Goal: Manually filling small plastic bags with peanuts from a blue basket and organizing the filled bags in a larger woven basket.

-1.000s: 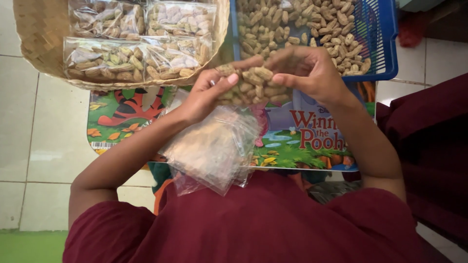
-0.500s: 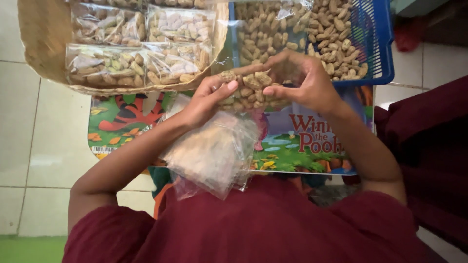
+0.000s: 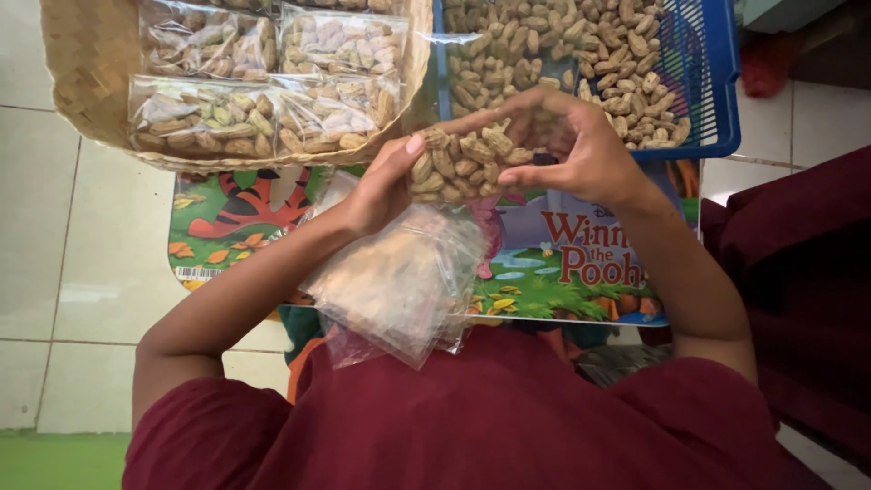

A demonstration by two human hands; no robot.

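Note:
Both hands hold a small clear plastic bag filled with peanuts in their shells (image 3: 463,161). My left hand (image 3: 381,186) grips its left side, thumb on top. My right hand (image 3: 581,150) pinches the right side and top edge. The bag sits just in front of a blue plastic basket (image 3: 717,100) full of loose shelled-on peanuts (image 3: 553,45). A stack of empty clear bags (image 3: 399,286) lies on my lap below the hands.
A woven bamboo tray (image 3: 82,63) at the upper left holds several filled peanut bags (image 3: 263,113). A colourful cartoon-printed board (image 3: 581,272) lies under the basket. White floor tiles (image 3: 54,236) spread to the left; dark red cloth (image 3: 798,254) lies at right.
The filled bag has come off the basket toward me, and both hands have shifted along its top edge. The view has tilted slightly.

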